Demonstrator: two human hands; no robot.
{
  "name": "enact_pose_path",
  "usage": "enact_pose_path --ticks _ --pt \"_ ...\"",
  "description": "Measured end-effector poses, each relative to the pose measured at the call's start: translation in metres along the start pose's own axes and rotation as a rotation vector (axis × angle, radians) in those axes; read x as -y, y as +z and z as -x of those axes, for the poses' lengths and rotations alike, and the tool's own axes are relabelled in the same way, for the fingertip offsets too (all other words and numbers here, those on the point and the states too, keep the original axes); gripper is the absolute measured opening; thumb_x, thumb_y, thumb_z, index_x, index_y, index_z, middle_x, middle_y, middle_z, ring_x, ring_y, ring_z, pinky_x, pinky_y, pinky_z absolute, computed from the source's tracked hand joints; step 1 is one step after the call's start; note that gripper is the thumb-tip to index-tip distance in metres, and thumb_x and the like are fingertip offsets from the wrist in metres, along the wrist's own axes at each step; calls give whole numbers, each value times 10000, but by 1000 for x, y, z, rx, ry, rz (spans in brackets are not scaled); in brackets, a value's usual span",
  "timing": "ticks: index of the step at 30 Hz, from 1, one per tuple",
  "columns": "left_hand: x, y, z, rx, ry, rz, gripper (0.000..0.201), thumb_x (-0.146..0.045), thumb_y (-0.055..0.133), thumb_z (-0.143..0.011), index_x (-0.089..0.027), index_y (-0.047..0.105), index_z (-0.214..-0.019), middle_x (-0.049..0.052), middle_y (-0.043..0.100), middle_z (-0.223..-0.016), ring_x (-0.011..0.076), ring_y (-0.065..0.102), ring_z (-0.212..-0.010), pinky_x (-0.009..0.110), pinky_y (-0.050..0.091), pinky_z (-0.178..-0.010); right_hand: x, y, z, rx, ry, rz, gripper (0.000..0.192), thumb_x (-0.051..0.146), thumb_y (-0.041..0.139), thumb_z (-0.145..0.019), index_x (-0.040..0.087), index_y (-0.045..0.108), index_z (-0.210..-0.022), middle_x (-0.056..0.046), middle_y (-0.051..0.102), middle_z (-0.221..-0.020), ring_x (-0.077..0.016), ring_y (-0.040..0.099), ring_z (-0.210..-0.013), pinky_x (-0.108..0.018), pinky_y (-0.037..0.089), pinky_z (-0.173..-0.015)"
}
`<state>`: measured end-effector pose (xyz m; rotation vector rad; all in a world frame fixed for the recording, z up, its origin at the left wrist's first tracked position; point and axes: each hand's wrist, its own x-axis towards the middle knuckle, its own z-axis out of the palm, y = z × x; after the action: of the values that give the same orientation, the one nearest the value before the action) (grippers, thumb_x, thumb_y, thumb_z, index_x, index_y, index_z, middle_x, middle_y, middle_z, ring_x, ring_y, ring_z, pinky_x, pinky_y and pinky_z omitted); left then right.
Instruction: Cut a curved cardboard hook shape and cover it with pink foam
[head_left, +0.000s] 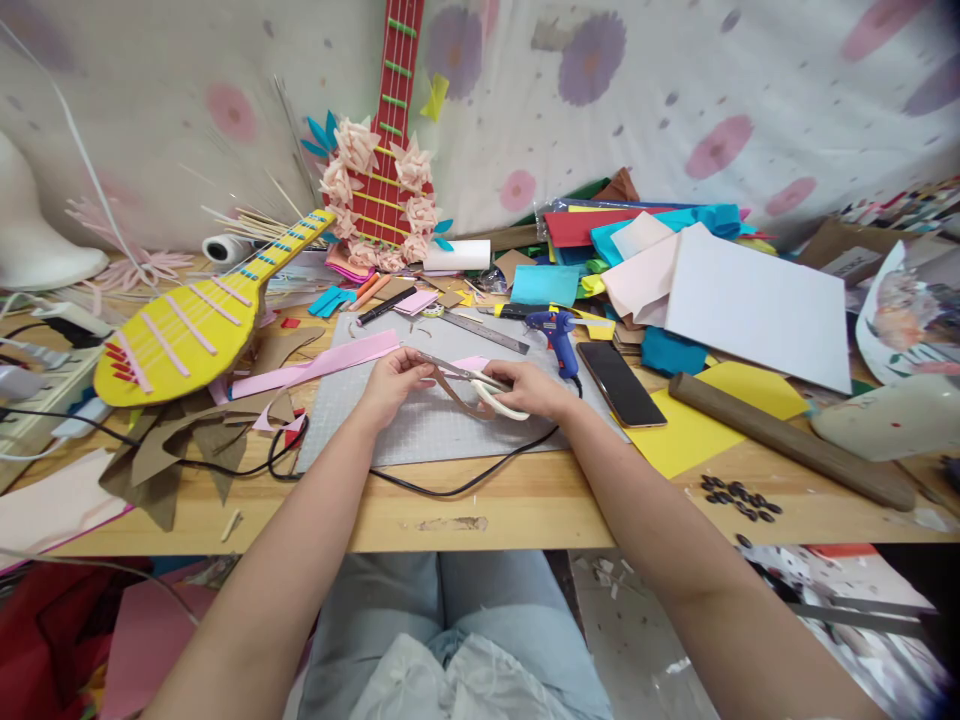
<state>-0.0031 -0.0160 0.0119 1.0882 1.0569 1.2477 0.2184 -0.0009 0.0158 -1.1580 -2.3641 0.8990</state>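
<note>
Over the grey cutting mat (pixel 341 425), my right hand (pixel 531 388) grips a pair of scissors (pixel 501 402) with white handles. Their blades point left toward my left hand (pixel 399 382). Between thumb and fingers, my left hand pinches a thin brown strip (pixel 459 398), which curves down and right beneath the blades. Whether the blades touch the strip I cannot tell. Pink paper strips (pixel 322 362) lie to the left of my left hand. Behind my right hand stands a blue glue gun (pixel 556 338), and a black phone (pixel 621 384) lies to its right.
A yellow paper lute (pixel 176 335) and a red flowered one (pixel 384 190) stand at the back left. Coloured sheets and a white board (pixel 757 305) pile up at right, near a brown roll (pixel 787 440) and black beads (pixel 739 497). A black cord (pixel 457 492) crosses the front.
</note>
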Motion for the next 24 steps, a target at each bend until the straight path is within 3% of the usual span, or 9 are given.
enact_pose_path --ticks 11,24 --pt "0 3 0 -7 20 -1 262 -250 717 -520 -141 545 -685 -10 615 -640 129 601 -641 297 500 -638 -1 -3 0 -52 -1 98 282 463 542 -706 187 558 -759 33 487 -614 -91 397 -580 -209 270 -536" --pt "-1 0 0 -39 34 -11 276 -284 718 -543 -140 551 -710 -7 599 -653 128 595 -646 316 505 -657 -9 -5 -2 -136 7 176 331 509 522 -720 197 585 -813 7 548 -652 -107 425 -592 -219 266 -538"
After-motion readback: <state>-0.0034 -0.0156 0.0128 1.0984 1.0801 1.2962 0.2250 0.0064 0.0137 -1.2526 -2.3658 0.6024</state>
